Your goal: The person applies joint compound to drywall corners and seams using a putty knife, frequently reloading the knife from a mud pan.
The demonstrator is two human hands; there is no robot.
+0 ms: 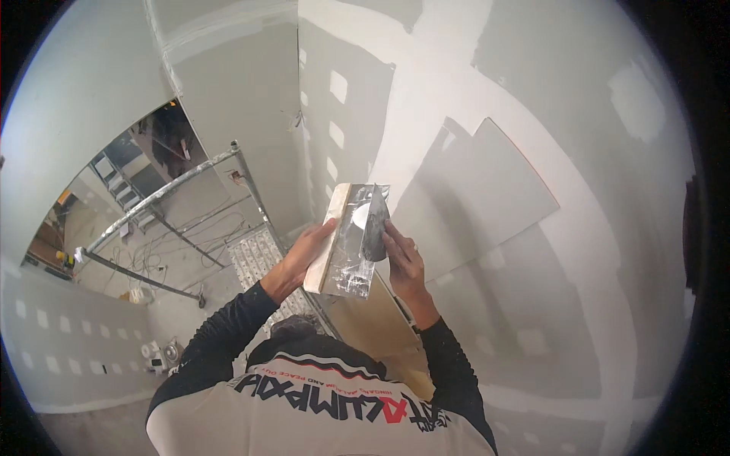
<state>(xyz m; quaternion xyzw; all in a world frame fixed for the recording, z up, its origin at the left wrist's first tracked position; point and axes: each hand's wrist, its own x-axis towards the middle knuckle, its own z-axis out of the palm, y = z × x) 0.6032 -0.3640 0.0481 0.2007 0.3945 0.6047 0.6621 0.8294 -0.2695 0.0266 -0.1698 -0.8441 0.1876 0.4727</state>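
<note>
My left hand [306, 257] is closed around the pale wooden back of a wide steel filling blade [346, 266], tilted in front of my chest. Smears of white cover its metal face, and a lump of white joint compound [360, 216] sits near its upper part. From the other side, my right hand [405, 264] grips a smaller grey putty knife [374, 232]. Its blade lies against or just over the wide blade's right edge; which of these I cannot tell. The putty knife's handle is mostly hidden by my fingers.
A metal scaffold rail [171, 188] stands to the left, beside a perforated platform [257, 260] below me. Plasterboard wall [487, 190] with white filled joints rises close on my right. Cables [179, 254] lie across the floor beyond the rail, near a mirror-like wall opening [125, 171].
</note>
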